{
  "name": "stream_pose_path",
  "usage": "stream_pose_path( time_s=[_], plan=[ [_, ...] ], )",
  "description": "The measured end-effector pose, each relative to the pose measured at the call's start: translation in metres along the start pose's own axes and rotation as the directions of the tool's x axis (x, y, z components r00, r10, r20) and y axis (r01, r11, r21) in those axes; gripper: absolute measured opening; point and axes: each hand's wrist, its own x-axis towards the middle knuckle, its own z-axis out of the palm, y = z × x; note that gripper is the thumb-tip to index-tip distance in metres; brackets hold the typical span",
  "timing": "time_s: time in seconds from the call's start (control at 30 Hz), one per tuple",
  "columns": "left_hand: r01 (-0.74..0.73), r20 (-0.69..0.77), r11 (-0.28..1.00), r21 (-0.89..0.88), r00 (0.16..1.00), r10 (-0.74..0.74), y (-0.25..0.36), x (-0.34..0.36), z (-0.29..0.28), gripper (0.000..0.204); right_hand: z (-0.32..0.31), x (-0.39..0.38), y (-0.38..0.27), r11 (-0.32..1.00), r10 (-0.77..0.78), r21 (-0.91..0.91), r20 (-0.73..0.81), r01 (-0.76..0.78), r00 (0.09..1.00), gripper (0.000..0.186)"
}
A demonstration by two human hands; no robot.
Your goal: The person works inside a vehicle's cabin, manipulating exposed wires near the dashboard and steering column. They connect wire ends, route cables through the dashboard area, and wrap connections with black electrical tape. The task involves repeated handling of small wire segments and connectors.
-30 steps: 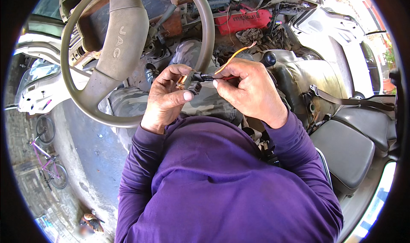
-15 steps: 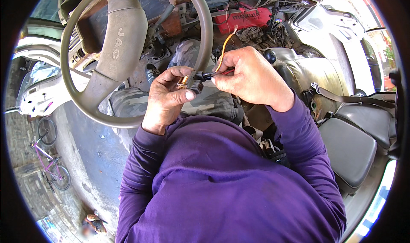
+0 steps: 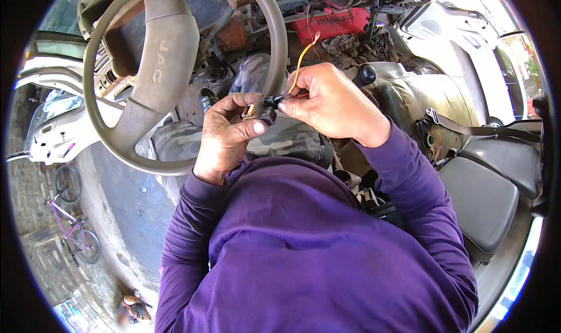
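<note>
Between the thumb and fingers of my left hand (image 3: 221,135) is a small dark electrical part (image 3: 267,115) with a copper-coloured coil on its left side. Close beside it, my right hand (image 3: 336,102) pinches wires at the part's upper right edge. A yellow-orange wire (image 3: 300,61) rises from that pinch and ends in frayed bare strands. Some red wire shows at the right fingertips, and a short black lead (image 3: 278,99) runs from them to the part. My fingers hide the exact joint. Both hands are over my lap, just right of the steering wheel (image 3: 170,58).
Beyond my hands the dash is opened up, with a red case (image 3: 332,25) and loose wiring. A black lever knob (image 3: 367,73) stands to the right, before grey seat cushions (image 3: 476,201) and a seat belt (image 3: 482,132). Outside on the left are a bicycle (image 3: 70,228) and a person (image 3: 135,308).
My right hand has shifted slightly left, closer to the part, and the yellow-orange wire has moved with it. My left hand keeps its hold, nearly still.
</note>
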Motion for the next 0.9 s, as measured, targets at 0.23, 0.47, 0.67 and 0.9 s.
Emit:
stream_pose_path(
  time_s=[0.23,0.47,0.67,0.9],
  plan=[
    [-0.071,-0.017,0.99,0.122,0.997,0.074,-0.001,0.0,0.009,0.069,-0.005,-0.012,0.001,0.997,-0.041,0.058,-0.053,0.044,0.998,0.018],
    [0.07,0.064,0.998,-0.002,0.996,-0.07,0.005,0.001,0.007,0.066,-0.008,-0.013,-0.003,0.997,-0.075,0.023,-0.095,0.077,0.993,0.019],
    [0.103,0.115,0.995,-0.019,0.988,-0.1,0.004,0.0,0.001,0.066,-0.006,-0.012,-0.009,0.996,-0.072,0.037,-0.135,0.078,0.988,0.02],
    [-0.036,0.087,0.994,0.102,0.996,0.027,-0.004,-0.002,0.005,0.066,-0.003,-0.009,0.001,1.0,-0.002,0.018,-0.148,0.005,0.989,0.014]
  ],
)
